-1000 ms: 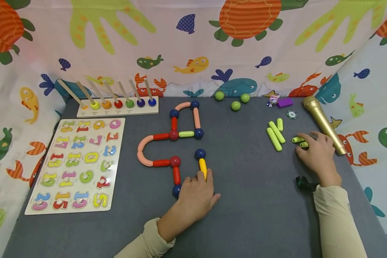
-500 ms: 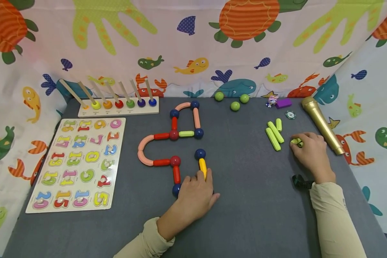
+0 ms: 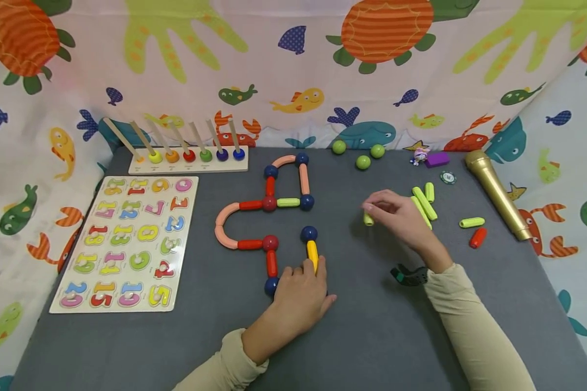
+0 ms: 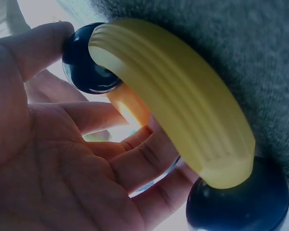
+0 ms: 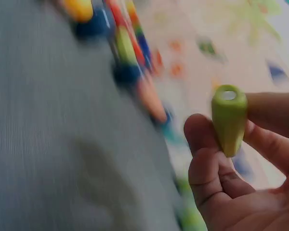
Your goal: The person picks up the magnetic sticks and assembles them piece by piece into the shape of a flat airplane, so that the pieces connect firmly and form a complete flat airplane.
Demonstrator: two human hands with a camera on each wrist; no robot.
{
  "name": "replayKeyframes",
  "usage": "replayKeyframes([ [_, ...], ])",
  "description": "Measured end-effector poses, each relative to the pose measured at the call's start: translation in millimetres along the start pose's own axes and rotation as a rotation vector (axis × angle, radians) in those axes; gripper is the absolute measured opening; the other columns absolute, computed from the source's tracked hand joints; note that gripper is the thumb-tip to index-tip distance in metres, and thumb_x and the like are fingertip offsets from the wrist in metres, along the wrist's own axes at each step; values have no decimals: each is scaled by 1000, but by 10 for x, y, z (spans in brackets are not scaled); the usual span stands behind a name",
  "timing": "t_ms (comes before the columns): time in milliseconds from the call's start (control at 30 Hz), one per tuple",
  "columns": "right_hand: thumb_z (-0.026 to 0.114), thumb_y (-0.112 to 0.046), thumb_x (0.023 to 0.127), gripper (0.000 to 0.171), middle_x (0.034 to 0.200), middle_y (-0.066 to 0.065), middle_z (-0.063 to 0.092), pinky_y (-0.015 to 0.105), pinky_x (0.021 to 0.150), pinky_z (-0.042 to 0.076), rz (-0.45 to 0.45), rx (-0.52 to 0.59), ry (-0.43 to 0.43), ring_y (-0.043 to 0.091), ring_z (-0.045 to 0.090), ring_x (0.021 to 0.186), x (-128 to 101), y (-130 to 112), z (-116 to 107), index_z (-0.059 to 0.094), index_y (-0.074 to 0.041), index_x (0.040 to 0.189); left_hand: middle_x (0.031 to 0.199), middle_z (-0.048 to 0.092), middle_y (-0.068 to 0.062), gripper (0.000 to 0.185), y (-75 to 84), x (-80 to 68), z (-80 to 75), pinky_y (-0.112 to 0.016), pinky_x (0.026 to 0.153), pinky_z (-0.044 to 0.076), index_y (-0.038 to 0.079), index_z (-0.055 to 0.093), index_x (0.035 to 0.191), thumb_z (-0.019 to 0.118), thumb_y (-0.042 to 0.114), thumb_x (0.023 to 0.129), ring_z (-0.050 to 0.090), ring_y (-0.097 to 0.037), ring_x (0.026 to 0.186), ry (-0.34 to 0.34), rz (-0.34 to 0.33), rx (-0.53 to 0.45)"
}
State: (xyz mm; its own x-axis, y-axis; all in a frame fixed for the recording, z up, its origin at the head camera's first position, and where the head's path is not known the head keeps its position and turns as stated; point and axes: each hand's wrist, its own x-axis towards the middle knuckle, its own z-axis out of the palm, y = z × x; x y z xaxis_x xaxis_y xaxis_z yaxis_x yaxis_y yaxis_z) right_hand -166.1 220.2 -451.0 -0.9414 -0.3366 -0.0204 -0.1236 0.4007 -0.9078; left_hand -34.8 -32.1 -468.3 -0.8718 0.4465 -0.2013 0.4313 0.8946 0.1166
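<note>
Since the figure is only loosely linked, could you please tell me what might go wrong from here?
1. The right hand only pinches the green rod at its fingertips, so it might slip and roll.
2. The left hand rests on the yellow rod; a nudge could shift the blue ball on its end.

The head view is bright and evenly lit, sharp across most of the frame, with soft shadows under the hands and slight bending at the edges. The left wrist view is dim and backlit: white light flares at the upper left and between the fingers. The right wrist view is heavily motion-blurred at left and top.
</note>
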Motion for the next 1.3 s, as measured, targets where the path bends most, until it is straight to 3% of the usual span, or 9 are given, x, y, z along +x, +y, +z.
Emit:
replayKeyframes([
  [167,69,-13,106,35,114,18,74,33,96,56,45,190,-225,28,73,104,317,-187,558,65,9,132,124,64,-15,84,-24,-61,26,-44,90,52,8,53,158,68,65,98,67,-25,101,-2,11,22],
  [300,67,-5,105,41,119,20,74,36,98,57,9,219,-316,35,74,113,453,-305,870,59,8,144,123,64,-13,84,-37,-163,24,-42,87,52,11,55,157,68,68,97,65,-24,103,29,30,66],
  [467,70,-3,103,30,113,13,75,34,88,59,-72,84,-276,29,75,101,472,-322,1086,69,4,132,130,65,-12,80,-38,-299,-9,-43,95,51,15,57,156,66,69,97,63,-24,111,48,91,97],
  [600,77,-9,100,15,101,3,75,33,76,55,-121,-42,-209,22,65,84,434,-313,1197,77,-4,115,144,60,-14,75,-115,-405,-34,-48,106,46,17,55,157,63,66,101,60,-27,125,15,160,50],
  [667,78,-9,99,12,100,2,75,33,74,55,-130,-52,-191,21,65,83,422,-313,1234,78,-7,111,147,59,-14,72,-167,-441,-38,-50,108,44,17,55,158,62,63,103,58,-28,128,15,185,27],
  [900,79,-6,98,13,104,3,74,37,78,57,-159,-72,-214,19,70,89,400,-318,1331,72,-7,109,143,61,-13,66,-274,-462,-14,-49,109,43,18,56,157,64,57,104,58,-27,128,68,216,0],
  [1300,80,-6,97,16,105,3,67,42,91,54,-307,-302,-331,20,60,95,362,-269,1375,72,-6,111,141,61,-13,66,-254,-426,-7,-48,107,45,17,58,155,64,58,104,58,-28,126,75,223,28],
])
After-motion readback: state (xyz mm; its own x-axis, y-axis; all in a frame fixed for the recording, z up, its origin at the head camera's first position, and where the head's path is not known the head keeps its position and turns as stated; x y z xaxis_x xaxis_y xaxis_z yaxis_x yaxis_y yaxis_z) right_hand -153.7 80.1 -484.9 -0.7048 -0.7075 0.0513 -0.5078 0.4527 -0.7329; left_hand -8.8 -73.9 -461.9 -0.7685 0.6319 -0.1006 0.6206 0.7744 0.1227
